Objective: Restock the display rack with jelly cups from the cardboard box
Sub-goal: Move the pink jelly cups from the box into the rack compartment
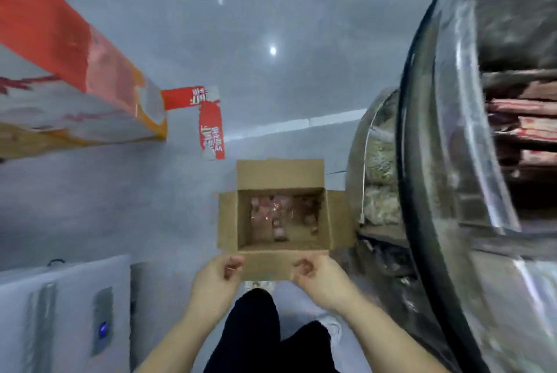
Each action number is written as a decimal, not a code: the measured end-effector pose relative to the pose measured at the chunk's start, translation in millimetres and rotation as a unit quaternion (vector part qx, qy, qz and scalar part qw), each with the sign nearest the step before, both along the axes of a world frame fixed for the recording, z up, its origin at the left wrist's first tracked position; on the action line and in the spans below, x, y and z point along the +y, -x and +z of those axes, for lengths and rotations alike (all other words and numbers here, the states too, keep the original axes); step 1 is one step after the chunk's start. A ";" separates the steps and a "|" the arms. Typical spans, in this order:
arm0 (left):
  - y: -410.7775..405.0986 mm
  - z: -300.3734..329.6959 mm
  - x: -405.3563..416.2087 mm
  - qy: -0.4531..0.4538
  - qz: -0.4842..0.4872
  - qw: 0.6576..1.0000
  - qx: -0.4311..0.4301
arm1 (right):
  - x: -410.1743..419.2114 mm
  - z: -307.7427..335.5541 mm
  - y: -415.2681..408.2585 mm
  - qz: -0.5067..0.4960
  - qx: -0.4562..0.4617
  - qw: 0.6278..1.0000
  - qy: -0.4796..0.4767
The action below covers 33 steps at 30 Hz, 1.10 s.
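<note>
Grey shop floor is carrying the open brown cardboard box point(283, 216); pink jelly cups point(272, 213) are lying inside, straight ahead of both hands. Left hand point(218, 277) and right hand point(321, 277) are pinching its near flap.

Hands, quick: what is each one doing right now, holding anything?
Left hand: fingers curled shut at the near flap of the cardboard box; nothing visibly held.
Right hand: same, curled at that flap, nothing visible in it.
</note>
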<state>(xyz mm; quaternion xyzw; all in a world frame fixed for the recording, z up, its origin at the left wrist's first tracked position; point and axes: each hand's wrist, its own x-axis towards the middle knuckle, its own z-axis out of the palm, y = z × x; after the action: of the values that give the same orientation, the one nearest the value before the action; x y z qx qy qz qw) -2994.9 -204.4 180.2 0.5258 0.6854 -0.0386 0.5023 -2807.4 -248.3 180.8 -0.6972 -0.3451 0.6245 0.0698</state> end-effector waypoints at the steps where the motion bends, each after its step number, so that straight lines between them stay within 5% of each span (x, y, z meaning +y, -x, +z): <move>1: 2.8 -30.6 3.3 0.013 -0.015 1.000 0.023 | 5.3 -38.1 1.1 0.015 -0.021 0.999 0.021; 11: -51.5 -325.5 70.5 0.095 -0.166 0.980 0.060 | 64.9 -363.1 -30.3 0.064 -0.183 0.974 0.115; 19: -67.3 -453.5 67.2 0.234 -0.116 0.963 0.062 | 76.3 -452.1 -10.5 0.200 -0.266 0.934 0.128; 24: -75.1 -461.0 59.1 0.213 -0.127 0.963 0.105 | 72.3 -441.3 -13.1 0.208 -0.250 0.940 0.104; 28: -62.7 -410.8 53.7 0.180 0.016 0.983 0.030 | 67.9 -396.0 -11.3 -0.085 -0.134 0.986 0.048; 33: -39.7 -262.7 43.1 -0.058 -0.017 0.998 -0.002 | 40.2 -262.4 4.9 -0.312 -0.023 0.947 -0.068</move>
<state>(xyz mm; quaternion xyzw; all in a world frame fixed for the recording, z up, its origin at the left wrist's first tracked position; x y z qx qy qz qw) -2955.2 -161.3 -82.6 0.5655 0.6767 -0.0067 0.4715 -2812.2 -208.1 -81.6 -0.7777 -0.1537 0.5304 0.3005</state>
